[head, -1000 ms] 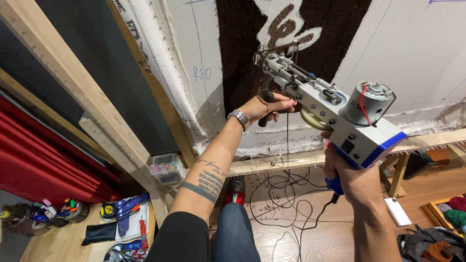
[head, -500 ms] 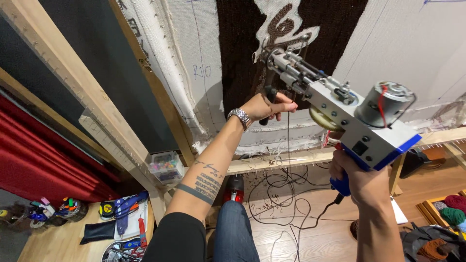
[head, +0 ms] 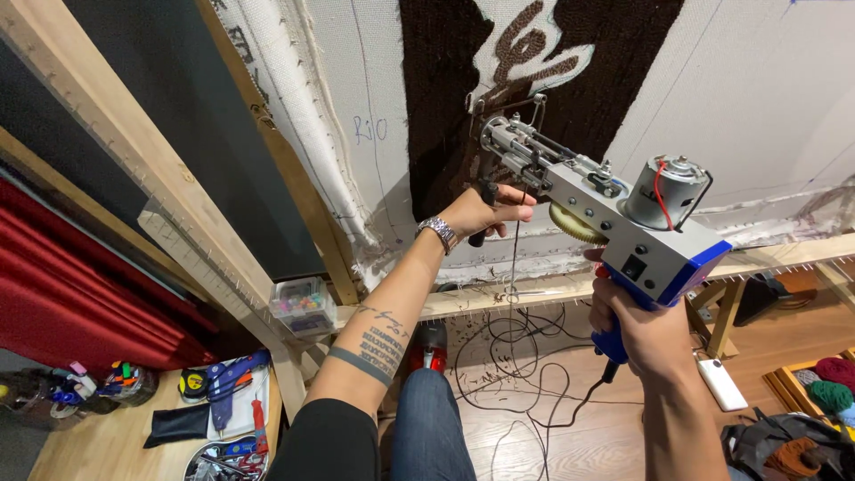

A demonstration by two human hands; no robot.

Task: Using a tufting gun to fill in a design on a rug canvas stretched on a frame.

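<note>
A tufting gun (head: 614, 223) with a grey metal body, a blue rear and a silver motor points at a white cloth (head: 757, 107) stretched on a wooden frame (head: 223, 205). My right hand (head: 646, 334) grips its blue rear handle. My left hand (head: 485, 212), a watch on its wrist, is closed on the black front handle under the barrel. The needle end touches the cloth at the edge of a dark brown tufted patch (head: 445, 98) with lighter brown curls in it. A thin yarn (head: 514, 258) hangs down from the gun.
Black cables (head: 517, 374) lie coiled on the wooden floor below. A clear box of small coloured things (head: 301, 303) sits by the frame's post. Tools and a tape measure (head: 191, 385) lie at lower left by red cloth (head: 80, 294). Yarn balls (head: 833, 379) sit at lower right.
The gun and both hands have shifted up and to the right along the cloth, with the needle end now higher on the brown patch.
</note>
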